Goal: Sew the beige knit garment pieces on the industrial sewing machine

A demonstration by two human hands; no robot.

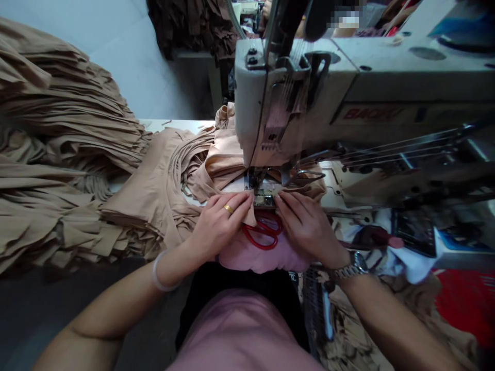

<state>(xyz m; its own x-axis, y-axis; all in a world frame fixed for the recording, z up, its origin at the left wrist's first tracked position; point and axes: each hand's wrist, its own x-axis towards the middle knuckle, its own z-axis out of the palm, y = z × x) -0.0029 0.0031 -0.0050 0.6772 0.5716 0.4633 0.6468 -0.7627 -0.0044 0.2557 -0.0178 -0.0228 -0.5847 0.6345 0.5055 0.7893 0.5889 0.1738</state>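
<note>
My left hand (220,221) and my right hand (305,224) rest side by side on a tan fabric piece (232,159) just in front of the presser foot (265,193) of a grey sewing machine (348,98). Both hands press the cloth flat with fingertips pointing at the needle area, fingers close together. A ring sits on the left hand and a watch on the right wrist. Red-handled scissors (265,232) lie between my hands on a pink cloth (255,255).
Tall stacks of tan cut fabric (58,154) fill the left side, with a lower pile (154,185) beside my left hand. White cloth and dark items (402,247) lie at the right under the machine arm. Dark fabric (193,26) hangs at the back.
</note>
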